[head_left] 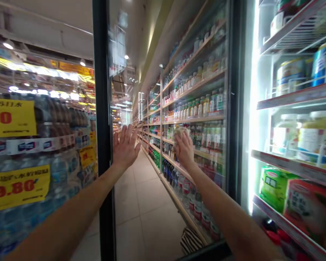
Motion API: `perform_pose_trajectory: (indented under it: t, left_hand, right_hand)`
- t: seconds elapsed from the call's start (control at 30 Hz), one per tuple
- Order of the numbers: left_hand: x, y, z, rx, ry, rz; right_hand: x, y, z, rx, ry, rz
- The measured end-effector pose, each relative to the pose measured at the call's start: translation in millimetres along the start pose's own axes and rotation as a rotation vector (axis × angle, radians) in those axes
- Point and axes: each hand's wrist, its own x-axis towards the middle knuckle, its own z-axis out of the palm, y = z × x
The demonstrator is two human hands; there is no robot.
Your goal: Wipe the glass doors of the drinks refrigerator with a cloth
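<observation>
A glass cooler door [141, 203] with a black frame [101, 108] stands swung open in front of me. My left hand [125, 146] lies flat with spread fingers against the glass near the left frame. My right hand [185, 148] presses a crumpled, light-coloured cloth [177, 135] to the glass, right of the middle. Fingers cover part of the cloth. Shelves of bottles [195, 108] and a tiled floor show in the pane; whether they are reflected or seen through it, I cannot tell.
On the right are lit cooler shelves [296, 163] with jars, cans and green and red packs [306, 206]. Stacked bottle packs [59, 170] with yellow price signs [19, 186] stand at left. Black-and-white striped fabric [191, 241] shows low in the glass.
</observation>
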Motion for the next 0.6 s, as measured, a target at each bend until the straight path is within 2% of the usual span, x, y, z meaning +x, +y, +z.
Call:
perform_pose_trajectory:
  t: [0.07,0.1,0.2,0.23,0.27,0.37,0.4,0.43,0.57,0.6]
  left_hand:
    - [-3.5,1.3,0.7,-0.042,-0.002,-0.011]
    - [-4.9,1.9,0.9,-0.061,-0.003,-0.017]
    - [-9.1,4.1,1.0,-0.102,-0.012,-0.026]
    - [-10.8,5.0,0.9,-0.105,-0.014,-0.028]
    - [-12.6,5.9,0.8,-0.105,-0.015,-0.028]
    - [-18.5,8.1,1.3,-0.093,-0.012,-0.026]
    - [-20.3,8.6,1.6,-0.094,-0.011,-0.028]
    - [-21.8,8.8,2.1,-0.1,-0.012,-0.028]
    - [-25.8,8.4,3.9,-0.138,-0.003,-0.039]
    - [-26.5,8.1,4.3,-0.142,-0.006,-0.038]
  right_hand:
    - [-3.5,4.0,-1.2,-0.032,0.044,0.104]
    - [-5.6,4.2,-1.8,-0.028,0.019,0.076]
    - [-13.7,1.7,-3.8,0.038,-0.13,-0.144]
    - [-16.2,1.7,-4.5,0.052,-0.147,-0.161]
    - [-18.4,2.5,-5.0,0.053,-0.132,-0.123]
    - [-23.4,5.1,-5.7,0.008,0.005,0.135]
    - [-24.9,4.0,-5.9,-0.003,0.021,0.17]
    - [-26.4,1.7,-6.1,-0.004,0.002,0.149]
    - [-26.7,-11.2,-7.0,0.046,-0.228,-0.178]
    - [-24.2,-12.7,-6.7,0.045,-0.237,-0.184]
